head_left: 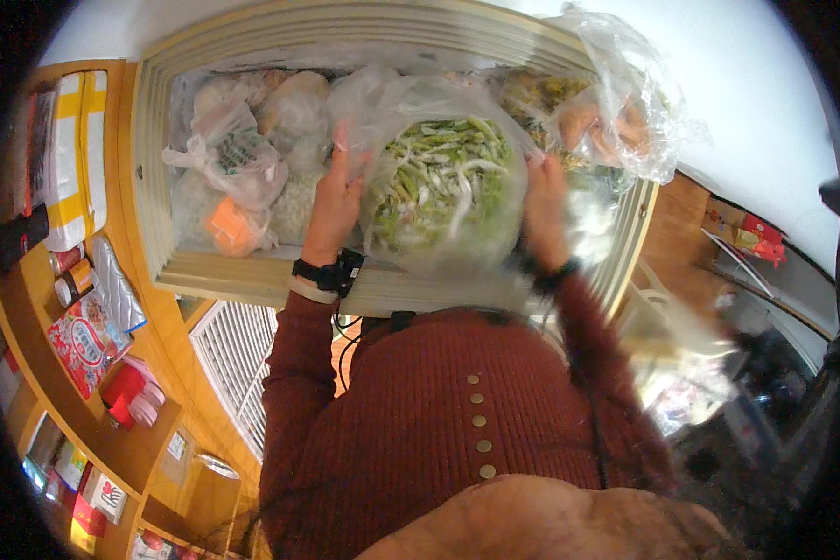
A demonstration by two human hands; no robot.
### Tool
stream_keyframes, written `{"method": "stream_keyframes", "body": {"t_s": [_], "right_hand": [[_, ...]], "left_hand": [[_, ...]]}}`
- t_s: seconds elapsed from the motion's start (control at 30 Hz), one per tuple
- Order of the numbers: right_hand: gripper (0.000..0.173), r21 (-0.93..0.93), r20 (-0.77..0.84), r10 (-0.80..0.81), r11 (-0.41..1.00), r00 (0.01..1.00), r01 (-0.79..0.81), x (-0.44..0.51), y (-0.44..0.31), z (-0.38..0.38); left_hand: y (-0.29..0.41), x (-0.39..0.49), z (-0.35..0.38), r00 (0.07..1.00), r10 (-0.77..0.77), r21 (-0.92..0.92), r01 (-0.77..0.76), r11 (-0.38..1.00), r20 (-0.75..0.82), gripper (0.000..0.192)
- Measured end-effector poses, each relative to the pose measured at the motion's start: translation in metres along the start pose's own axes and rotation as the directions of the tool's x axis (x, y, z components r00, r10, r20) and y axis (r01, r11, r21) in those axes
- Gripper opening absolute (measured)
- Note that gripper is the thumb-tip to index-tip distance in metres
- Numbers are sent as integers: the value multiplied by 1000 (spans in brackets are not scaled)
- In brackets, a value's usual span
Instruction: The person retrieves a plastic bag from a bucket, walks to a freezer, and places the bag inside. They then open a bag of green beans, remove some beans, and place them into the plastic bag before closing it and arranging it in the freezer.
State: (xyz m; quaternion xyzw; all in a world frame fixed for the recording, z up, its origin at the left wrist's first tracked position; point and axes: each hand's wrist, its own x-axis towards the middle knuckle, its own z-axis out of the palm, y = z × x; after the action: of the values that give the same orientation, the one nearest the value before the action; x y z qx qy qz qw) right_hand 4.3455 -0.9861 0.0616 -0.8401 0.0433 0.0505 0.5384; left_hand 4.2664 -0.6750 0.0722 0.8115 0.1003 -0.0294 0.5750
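Note:
A clear plastic bag of frosted cut green beans [448, 185] is in the middle of an open chest freezer [392, 290]. My right hand [547, 210], slightly blurred, pinches the plastic at the bag's upper right side. At the left side, my left hand [334, 199] holds the bag's film, its index finger pointing up along it. Left of that hand lies a knotted white bag [241, 157] with green print, above a small wrapped orange item [231, 225]. A clear bag of orange-brown pieces [602, 122] rests over the freezer's right back rim.
Wooden shelves [105, 441] with packets and jars run along the left, beside a white louvred panel [234, 364]. More frosted bags [297, 105] fill the freezer's back left. A white wall [756, 105] stands at the right; blurred household items [686, 378] lie below it.

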Motion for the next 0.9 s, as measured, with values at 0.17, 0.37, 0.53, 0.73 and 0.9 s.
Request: {"method": "stream_keyframes", "body": {"t_s": [0.17,0.37,0.53,0.73,0.9], "right_hand": [[19,83,-120,10,997,993,0,-19,-4,7],[12,488,90,186,848,978,-206,-3,-13,-18],[17,316,193,143,928,971,-200,-4,-5,-30],[20,490,251,228,808,941,-327,-22,8,-68],[20,210,372,196,934,907,-288,-39,-2,-80]], "left_hand": [[0,0,1,999,24,-23,-25,999,-44,84],[8,-3,-7,988,-157,-143,155,978,-3,82],[6,-2,-4,1000,-19,-147,16,989,-19,80],[-16,-13,-12,997,-17,-316,-8,949,-76,56],[-15,-14,-14,972,-199,-554,100,827,-122,25]]}}
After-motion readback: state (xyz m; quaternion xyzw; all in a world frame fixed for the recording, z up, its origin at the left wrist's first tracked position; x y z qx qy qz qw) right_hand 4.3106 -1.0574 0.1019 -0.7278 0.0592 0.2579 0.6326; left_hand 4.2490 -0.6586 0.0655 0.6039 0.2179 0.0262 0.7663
